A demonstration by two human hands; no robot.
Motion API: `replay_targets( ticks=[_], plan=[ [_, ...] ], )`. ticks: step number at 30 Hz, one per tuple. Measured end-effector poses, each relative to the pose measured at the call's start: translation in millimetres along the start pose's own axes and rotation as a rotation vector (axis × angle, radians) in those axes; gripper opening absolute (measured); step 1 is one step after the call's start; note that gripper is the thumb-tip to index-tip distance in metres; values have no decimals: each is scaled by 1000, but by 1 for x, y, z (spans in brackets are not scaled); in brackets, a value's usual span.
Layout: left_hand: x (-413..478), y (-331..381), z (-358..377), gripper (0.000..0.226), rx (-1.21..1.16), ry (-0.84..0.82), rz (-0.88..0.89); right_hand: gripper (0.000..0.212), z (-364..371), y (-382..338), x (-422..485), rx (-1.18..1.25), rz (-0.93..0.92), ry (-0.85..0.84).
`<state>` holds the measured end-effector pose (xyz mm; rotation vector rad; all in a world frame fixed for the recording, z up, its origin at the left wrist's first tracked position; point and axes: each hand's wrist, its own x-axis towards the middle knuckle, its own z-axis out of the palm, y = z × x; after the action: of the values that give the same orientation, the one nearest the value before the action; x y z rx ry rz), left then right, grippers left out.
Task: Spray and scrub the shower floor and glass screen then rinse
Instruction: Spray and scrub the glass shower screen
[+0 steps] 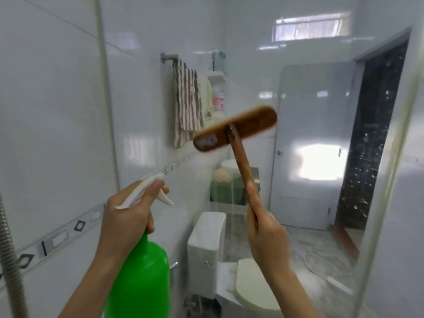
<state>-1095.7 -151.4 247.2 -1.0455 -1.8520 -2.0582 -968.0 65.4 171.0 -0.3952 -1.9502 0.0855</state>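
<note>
just in front of the glass screen (339,260), at its left part, the left hand (128,210) grips the neck of a green spray bottle (142,271), thumb on the white trigger head. further right, a wooden scrub brush (236,129) is raised at the screen, head tilted and blurred; whether it touches the screen is unclear. the right hand (266,232) clasps its handle low down. behind the screen hangs a striped towel (187,104), with a toilet cistern (206,244) below.

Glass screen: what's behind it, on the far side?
Through the glass screen show a striped towel, a toilet and a pale door. The brush in the right hand and spray bottle in the left hand hide what lies behind them.
</note>
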Motion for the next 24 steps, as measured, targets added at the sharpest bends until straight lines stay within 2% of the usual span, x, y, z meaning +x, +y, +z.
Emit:
replay_targets(
  ticks=[3,5,8,10,13,15,19,24],
  plan=[
    [-5,-7,12,29,-13,-58,-30,52,-7,-11,38,44,40,110],
    [-12,-10,20,33,-5,-92,-36,53,-11,-16,41,87,27,99],
    [-21,-13,32,33,-10,-124,-41,63,-15,-26,43,357,155,22],
    [-26,-15,38,33,4,-130,-40,55,-14,-29,51,409,206,29],
    [-30,-22,43,39,71,-124,-7,28,-12,-28,71,506,336,58],
    [-30,-28,44,42,138,-118,7,36,-14,-28,82,627,437,11],
    [-27,-39,50,38,12,-123,-99,38,-20,-28,91,862,505,-111],
    [-31,-48,55,54,-5,-58,-122,41,-12,-13,86,751,472,-60]
  ],
)
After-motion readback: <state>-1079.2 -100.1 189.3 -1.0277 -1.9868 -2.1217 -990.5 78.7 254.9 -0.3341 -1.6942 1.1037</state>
